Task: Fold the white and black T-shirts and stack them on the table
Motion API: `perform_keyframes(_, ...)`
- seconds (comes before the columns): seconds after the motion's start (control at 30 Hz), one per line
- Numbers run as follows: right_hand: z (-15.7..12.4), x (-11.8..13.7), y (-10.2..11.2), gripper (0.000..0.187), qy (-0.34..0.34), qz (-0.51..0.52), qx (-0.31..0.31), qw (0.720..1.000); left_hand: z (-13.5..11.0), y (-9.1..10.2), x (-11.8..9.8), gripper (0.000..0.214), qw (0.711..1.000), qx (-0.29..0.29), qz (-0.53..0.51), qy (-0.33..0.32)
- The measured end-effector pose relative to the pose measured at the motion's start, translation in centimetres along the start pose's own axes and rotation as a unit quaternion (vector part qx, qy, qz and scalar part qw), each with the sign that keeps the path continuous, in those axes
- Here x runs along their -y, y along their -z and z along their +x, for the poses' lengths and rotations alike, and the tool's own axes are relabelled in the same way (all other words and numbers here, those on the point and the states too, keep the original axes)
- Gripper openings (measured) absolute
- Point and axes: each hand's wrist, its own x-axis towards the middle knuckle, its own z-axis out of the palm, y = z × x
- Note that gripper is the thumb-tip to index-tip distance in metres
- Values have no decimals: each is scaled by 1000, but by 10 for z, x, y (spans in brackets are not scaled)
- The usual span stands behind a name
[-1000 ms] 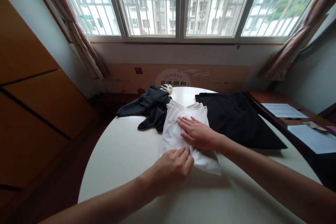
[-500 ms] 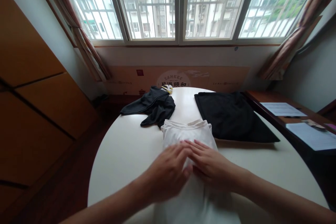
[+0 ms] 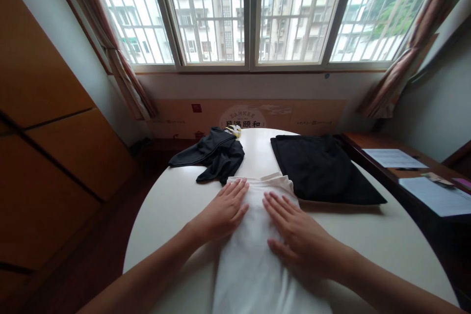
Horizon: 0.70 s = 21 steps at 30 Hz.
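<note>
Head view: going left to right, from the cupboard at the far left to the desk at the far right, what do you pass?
Orange wooden cupboard doors → crumpled black fabric garment → white folded shirt → flat-folded black garment → white paper sheets on a reddish-brown wooden desk

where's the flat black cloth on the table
In the head view, the black cloth lies on the right of the white table, just past the white shirt under the right hand.

There is room to pass over the tabletop left of the white T-shirt; a crumpled black garment and a folded black garment stand in the way ahead.
</note>
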Motion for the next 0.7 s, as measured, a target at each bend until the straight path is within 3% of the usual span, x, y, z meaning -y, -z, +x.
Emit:
perform_keyframes(0.1, -6, 30, -5, 73, 186, 36, 37, 981, 9, 11, -12, 58, 999, -4, -25, -42)
perform_keyframes(0.2, 1, 49, -18, 56, 288, 22, 21, 957, 25, 23, -27, 54, 989, 25, -61, -133)
perform_keyframes(0.3, 15, 53, -29, 52, 314, -1, -3, 950, 46, 26, -42, 51, 967, 60, -95, -227)
perform_keyframes(0.4, 20, 53, -36, 49, 324, -29, -23, 945, 62, 18, -50, 53, 952, 103, -113, -265)
perform_keyframes(0.57, 9, 55, -47, 43, 333, -55, -45, 940, 79, 1, -40, 74, 945, 138, -122, -269)
perform_keyframes(0.7, 3, 60, -49, 44, 360, -46, -38, 931, 97, -2, -21, 72, 957, 148, -107, -227)
